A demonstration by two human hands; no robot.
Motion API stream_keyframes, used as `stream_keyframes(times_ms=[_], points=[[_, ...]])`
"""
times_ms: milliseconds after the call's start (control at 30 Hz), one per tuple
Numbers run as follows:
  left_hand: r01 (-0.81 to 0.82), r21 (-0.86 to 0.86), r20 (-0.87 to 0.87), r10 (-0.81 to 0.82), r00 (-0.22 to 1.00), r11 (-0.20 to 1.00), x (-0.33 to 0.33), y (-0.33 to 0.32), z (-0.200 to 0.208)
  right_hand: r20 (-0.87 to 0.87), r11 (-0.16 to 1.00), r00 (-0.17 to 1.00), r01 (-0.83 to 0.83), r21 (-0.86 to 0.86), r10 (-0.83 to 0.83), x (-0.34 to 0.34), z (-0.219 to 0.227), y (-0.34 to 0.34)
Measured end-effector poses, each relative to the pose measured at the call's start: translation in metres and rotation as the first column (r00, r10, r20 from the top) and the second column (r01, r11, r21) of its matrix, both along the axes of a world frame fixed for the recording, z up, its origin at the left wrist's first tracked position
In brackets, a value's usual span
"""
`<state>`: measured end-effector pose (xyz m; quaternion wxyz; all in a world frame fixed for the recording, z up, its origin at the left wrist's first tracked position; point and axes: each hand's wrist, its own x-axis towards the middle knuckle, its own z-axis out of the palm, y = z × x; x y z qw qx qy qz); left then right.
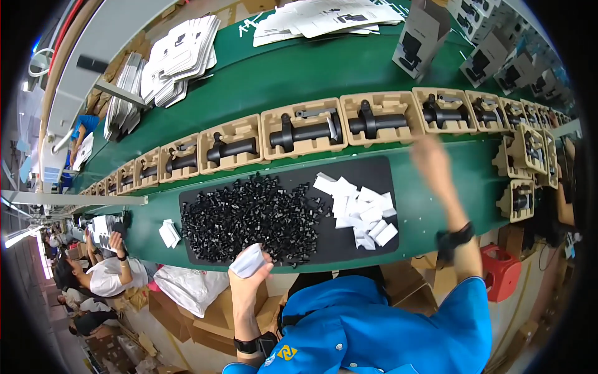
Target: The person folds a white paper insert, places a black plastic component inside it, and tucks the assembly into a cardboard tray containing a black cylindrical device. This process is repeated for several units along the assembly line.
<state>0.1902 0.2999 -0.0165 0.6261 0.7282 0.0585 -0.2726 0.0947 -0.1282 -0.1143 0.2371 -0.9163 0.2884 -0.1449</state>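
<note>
My left hand is closed around a small stack of folded white leaflets, just in front of the black mat's near edge. Stretched out to the right, my right hand is smeared by motion, so its fingers and anything in them do not show clearly. It is closest to a row of brown pulp trays, each with a black tube-shaped device. A white slip stands in the tray at the middle. On the black mat lie a heap of small black clips or parts and a loose pile of white leaflets.
More leaflets lie left of the mat. Stacked trays stand at the right. Flat printed cartons and upright boxes occupy the far green bench. A red stool is at lower right; a co-worker sits at left.
</note>
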Motion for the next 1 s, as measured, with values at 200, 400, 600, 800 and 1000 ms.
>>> stream_keyframes(times_ms=[200,400,600,800,1000], points=[[0.173,-0.121,-0.045,-0.18,0.983,0.977,0.017,0.03,-0.004,-0.116,0.824,0.891,-0.451,-0.342,0.44,0.025,-0.062,0.244],[0.254,-0.153,-0.034,-0.262,0.964,0.955,0.026,0.063,-0.017,-0.361,0.875,0.925,-0.267,-0.404,0.116,0.038,-0.133,0.254],[0.265,-0.208,-0.046,-0.28,0.959,0.941,0.035,0.081,-0.022,-0.538,0.883,0.841,-0.296,-0.365,0.059,0.058,-0.127,0.263],[0.345,-0.245,-0.058,-0.368,0.928,0.906,0.041,0.077,-0.023,-0.526,0.845,0.85,-0.308,-0.437,0.038,0.058,-0.119,0.27],[0.398,-0.245,-0.065,-0.425,0.903,0.884,0.05,0.074,-0.022,0.016,0.965,0.996,-0.085,0.25,0.084,0.066,-0.007,0.278]])
